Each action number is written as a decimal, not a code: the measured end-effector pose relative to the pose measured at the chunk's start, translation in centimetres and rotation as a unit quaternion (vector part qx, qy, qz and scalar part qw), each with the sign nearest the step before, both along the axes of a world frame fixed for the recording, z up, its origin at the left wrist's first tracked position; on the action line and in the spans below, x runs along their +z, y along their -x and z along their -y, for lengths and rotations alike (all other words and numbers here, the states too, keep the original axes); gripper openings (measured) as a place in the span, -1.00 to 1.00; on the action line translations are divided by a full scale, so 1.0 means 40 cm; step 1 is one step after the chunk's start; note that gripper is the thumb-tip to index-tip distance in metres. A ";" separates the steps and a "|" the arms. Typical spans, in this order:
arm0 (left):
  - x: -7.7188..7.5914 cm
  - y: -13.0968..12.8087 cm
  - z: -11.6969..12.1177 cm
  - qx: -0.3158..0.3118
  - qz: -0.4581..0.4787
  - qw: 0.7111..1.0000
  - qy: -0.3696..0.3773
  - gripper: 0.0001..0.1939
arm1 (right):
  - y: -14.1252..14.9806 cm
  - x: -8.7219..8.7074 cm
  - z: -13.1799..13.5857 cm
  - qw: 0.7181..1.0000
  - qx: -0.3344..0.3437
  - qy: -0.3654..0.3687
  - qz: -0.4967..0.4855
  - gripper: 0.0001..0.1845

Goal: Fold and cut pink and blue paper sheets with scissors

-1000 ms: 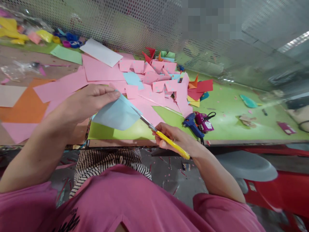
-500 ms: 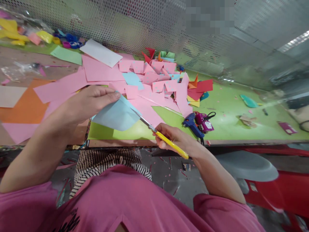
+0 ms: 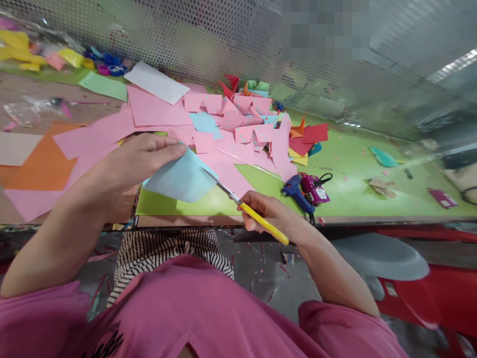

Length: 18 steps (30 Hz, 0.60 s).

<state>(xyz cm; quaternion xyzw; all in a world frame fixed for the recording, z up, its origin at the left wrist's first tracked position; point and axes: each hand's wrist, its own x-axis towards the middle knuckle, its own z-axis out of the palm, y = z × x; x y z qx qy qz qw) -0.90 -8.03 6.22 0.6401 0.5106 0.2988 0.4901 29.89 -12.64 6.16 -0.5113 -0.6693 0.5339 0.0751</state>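
Note:
Pinched by its upper corner, a light blue sheet of paper hangs from my left hand, tilted over the green table top. My right hand is closed round a pair of scissors with yellow handles. Their metal blades point up and left and meet the right edge of the blue paper. How far the blades are parted, I cannot tell. Behind the paper lie several folded pink pieces with blue dots on larger pink sheets.
A blue glue gun lies right of the scissors, beside a purple device. Orange paper and pink sheets cover the left side. Red paper lies behind the glue gun. A perforated metal panel stands along the back. A grey stool is below right.
Almost nothing differs. The scissors and my right hand have shifted very slightly; the blue paper stays in my left hand at the same place.

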 end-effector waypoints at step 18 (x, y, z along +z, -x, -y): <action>-0.008 -0.001 0.006 -0.016 -0.048 0.998 -0.030 -0.59 | -0.002 -0.002 0.007 0.999 0.028 -0.044 0.005 -0.53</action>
